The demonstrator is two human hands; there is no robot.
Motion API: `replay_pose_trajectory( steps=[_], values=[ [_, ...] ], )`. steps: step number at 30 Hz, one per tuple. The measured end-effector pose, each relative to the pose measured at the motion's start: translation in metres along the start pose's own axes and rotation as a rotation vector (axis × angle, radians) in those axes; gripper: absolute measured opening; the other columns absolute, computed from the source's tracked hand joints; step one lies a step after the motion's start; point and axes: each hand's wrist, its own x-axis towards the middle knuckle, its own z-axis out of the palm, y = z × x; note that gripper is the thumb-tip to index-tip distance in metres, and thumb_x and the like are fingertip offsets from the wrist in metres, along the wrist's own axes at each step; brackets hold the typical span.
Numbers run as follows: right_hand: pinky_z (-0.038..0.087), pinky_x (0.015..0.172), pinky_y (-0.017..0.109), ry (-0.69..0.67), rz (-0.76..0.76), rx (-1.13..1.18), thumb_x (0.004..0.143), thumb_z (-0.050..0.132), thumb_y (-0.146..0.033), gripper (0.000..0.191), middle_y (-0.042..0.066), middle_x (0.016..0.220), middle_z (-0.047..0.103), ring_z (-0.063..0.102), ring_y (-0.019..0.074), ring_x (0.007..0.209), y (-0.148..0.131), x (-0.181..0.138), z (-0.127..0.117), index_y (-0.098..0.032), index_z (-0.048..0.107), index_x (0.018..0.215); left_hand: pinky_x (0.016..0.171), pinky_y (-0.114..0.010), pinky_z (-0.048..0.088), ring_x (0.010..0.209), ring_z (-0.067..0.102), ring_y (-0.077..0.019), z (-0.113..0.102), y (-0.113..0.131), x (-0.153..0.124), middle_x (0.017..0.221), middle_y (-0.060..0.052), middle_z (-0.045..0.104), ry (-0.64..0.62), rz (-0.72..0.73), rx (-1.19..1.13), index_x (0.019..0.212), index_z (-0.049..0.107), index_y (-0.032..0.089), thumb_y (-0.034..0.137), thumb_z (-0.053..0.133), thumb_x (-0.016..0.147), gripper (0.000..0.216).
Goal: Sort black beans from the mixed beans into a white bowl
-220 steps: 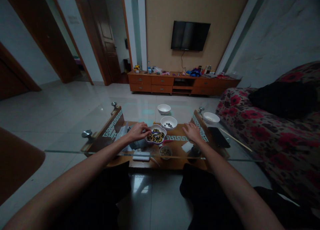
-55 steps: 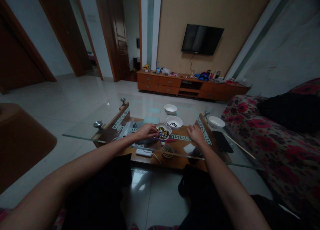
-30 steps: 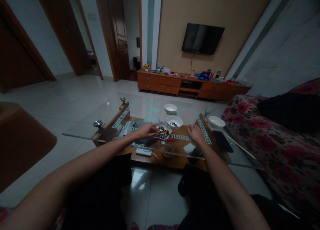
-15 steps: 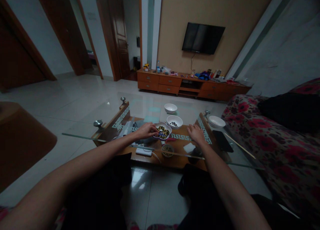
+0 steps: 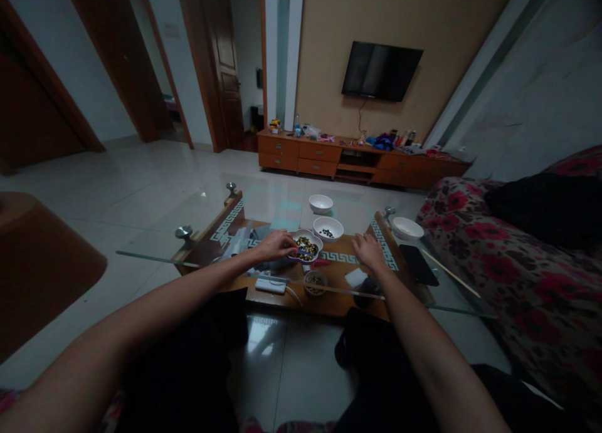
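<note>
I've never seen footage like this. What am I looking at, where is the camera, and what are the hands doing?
No machine here: a person wears one camera on the head, looking forward and down, so both bare arms reach into the picture. They sit at a glass table. The left hand rests at a flower-shaped bowl of mixed beads, fingers pinched around something small and blue; what it is cannot be told. The right hand lies flat and open on the glass, holding nothing. Further off stand three white bowls, the nearest holding a few dark pieces. A dark phone lies at the right.
</note>
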Motion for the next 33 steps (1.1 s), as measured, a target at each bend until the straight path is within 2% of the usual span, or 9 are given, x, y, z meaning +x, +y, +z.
replay_pose_trajectory(
  steps=[2,5,9,12,17,24,29,33],
  values=[
    [0.029,0.128,0.053,0.003,-0.004,0.004,0.112,0.029,-0.046,0.06,0.017,0.17,0.041,0.035,0.0299,0.159,0.0,-0.001,-0.001,-0.019,0.048,0.163,0.084,-0.036,0.049,0.088,0.067,-0.0212,0.0,0.001,0.003,0.091,-0.006,0.079,0.041,-0.026,-0.009,0.095,0.085,0.026,0.031,0.073,0.097,0.014],
    [0.029,0.128,0.052,0.009,-0.01,0.011,0.112,0.031,-0.045,0.059,0.017,0.169,0.043,0.036,0.0297,0.158,-0.001,-0.001,-0.002,-0.019,0.049,0.162,0.084,-0.036,0.051,0.089,0.068,-0.0221,-0.001,0.004,0.014,0.092,-0.008,0.078,0.184,-0.116,-0.019,0.098,0.086,0.024,0.03,0.072,0.098,0.015],
    [0.029,0.128,0.051,0.005,-0.003,0.019,0.112,0.032,-0.044,0.059,0.017,0.17,0.042,0.036,0.0303,0.158,-0.001,-0.001,-0.002,-0.018,0.049,0.162,0.09,-0.038,0.053,0.094,0.069,-0.0239,0.001,0.01,0.042,0.095,-0.007,0.08,0.394,-0.234,0.013,0.098,0.086,0.025,0.03,0.074,0.098,0.013],
    [0.028,0.128,0.052,0.008,0.003,0.023,0.112,0.032,-0.046,0.06,0.017,0.17,0.042,0.036,0.0306,0.158,-0.002,-0.001,-0.002,-0.018,0.049,0.162,0.093,-0.038,0.052,0.097,0.07,-0.0247,0.005,0.012,0.063,0.098,-0.007,0.081,0.484,-0.286,0.023,0.097,0.086,0.024,0.028,0.075,0.096,0.012],
    [0.027,0.129,0.052,0.013,-0.002,0.027,0.112,0.031,-0.046,0.059,0.017,0.17,0.042,0.036,0.03,0.158,-0.003,-0.004,-0.004,-0.019,0.05,0.162,0.088,-0.036,0.052,0.094,0.071,-0.0248,0.016,0.01,0.084,0.097,-0.008,0.082,0.527,-0.358,0.002,0.097,0.087,0.022,0.03,0.076,0.097,0.014],
    [0.026,0.13,0.052,0.023,-0.007,0.035,0.112,0.031,-0.046,0.059,0.016,0.17,0.042,0.035,0.0297,0.159,-0.003,-0.003,-0.002,-0.019,0.049,0.162,0.078,-0.033,0.051,0.084,0.07,-0.0224,0.025,0.006,0.088,0.096,-0.007,0.083,0.554,-0.409,-0.085,0.097,0.087,0.022,0.033,0.076,0.097,0.016],
    [0.026,0.13,0.053,0.018,-0.004,0.035,0.112,0.031,-0.046,0.059,0.015,0.171,0.04,0.034,0.0298,0.159,-0.002,-0.002,0.0,-0.02,0.048,0.162,0.081,-0.033,0.051,0.088,0.07,-0.0224,0.024,0.007,0.087,0.098,-0.008,0.083,0.564,-0.375,-0.09,0.099,0.087,0.022,0.036,0.074,0.098,0.019],
    [0.027,0.13,0.052,0.025,-0.006,0.033,0.112,0.03,-0.046,0.059,0.016,0.17,0.042,0.036,0.03,0.158,-0.002,-0.002,0.0,-0.019,0.049,0.162,0.082,-0.033,0.051,0.088,0.069,-0.022,0.021,0.007,0.086,0.094,-0.008,0.081,0.587,-0.338,-0.06,0.097,0.086,0.021,0.031,0.075,0.097,0.015]
  ],
)
